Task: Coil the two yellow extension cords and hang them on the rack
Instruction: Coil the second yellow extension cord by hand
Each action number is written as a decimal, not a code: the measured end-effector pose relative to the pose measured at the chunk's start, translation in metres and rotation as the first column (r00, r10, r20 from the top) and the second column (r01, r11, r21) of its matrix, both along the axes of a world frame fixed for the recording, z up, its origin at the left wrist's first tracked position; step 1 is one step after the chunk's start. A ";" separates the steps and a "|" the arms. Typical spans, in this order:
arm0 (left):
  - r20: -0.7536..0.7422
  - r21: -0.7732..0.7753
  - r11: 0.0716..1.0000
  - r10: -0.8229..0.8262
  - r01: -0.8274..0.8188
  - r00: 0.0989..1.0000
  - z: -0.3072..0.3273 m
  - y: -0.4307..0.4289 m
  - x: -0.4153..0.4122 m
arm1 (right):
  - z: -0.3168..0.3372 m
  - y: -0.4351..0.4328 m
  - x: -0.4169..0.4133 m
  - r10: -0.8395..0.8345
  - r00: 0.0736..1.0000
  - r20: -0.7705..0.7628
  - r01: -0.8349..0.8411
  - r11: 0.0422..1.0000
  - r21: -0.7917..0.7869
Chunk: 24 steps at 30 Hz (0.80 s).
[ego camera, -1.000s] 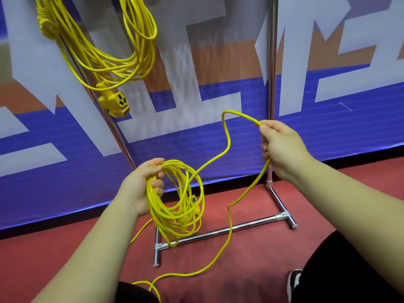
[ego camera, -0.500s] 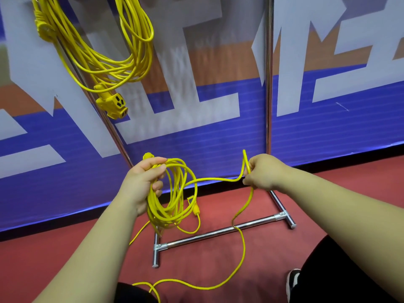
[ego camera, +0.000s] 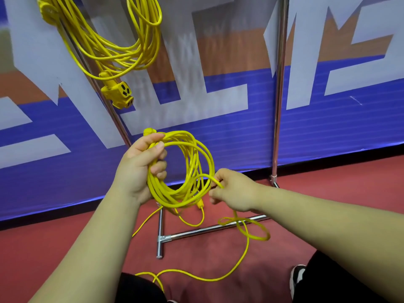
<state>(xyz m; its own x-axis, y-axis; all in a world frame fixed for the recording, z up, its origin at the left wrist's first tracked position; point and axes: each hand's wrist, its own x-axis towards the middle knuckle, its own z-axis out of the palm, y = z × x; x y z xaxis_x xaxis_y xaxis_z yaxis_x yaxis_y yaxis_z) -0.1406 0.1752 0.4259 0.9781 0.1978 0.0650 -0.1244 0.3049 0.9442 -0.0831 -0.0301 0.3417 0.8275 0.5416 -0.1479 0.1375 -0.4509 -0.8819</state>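
Your left hand (ego camera: 140, 169) is clamped around the top of a round bundle of thin yellow extension cord (ego camera: 192, 167). The fingers curl through the loops and the thumb lies across them. A yellow plug end (ego camera: 149, 131) pokes out just above the thumb. The bundle hangs below that fist, in front of the blue, white and orange printed banner (ego camera: 218, 132).

Your right hand (ego camera: 234, 191) sits just beside the bundle's lower right edge, fingers closed in a pinch on a single strand of the same cord where it arcs off the loops. From under that hand the loose yellow tail (ego camera: 247, 246) drops and makes a small loop over the shiny chrome base bar (ego camera: 209, 229) of the metal rack. It then runs across the red floor (ego camera: 328, 204) toward your legs. I can't quite make out where that tail ends; it slips out of sight by your dark trouser leg.

Up at top left, the other yellow extension cord (ego camera: 113, 47) is coiled and hanging against the rack's slanted chrome pole (ego camera: 115, 121). Its chunky yellow socket block (ego camera: 119, 92) dangles at the bottom of the loops. The straight chrome upright (ego camera: 278, 106) stands to the right, well apart from both cords. A black shoe with a white sole (ego camera: 296, 278) shows at lower right.
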 end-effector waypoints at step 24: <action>-0.192 -0.115 0.933 0.316 -0.341 0.929 -0.039 0.062 0.018 | 0.029 -0.054 0.017 0.080 0.980 -0.181 -0.041 0.977 0.210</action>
<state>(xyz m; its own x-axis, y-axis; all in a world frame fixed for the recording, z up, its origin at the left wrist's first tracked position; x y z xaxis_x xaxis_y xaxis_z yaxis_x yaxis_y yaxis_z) -0.1229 0.2368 0.3865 0.8507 0.5047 -0.1471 -0.0847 0.4077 0.9092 -0.0657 -0.0845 0.3712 0.7605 0.6243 -0.1785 -0.0176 -0.2549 -0.9668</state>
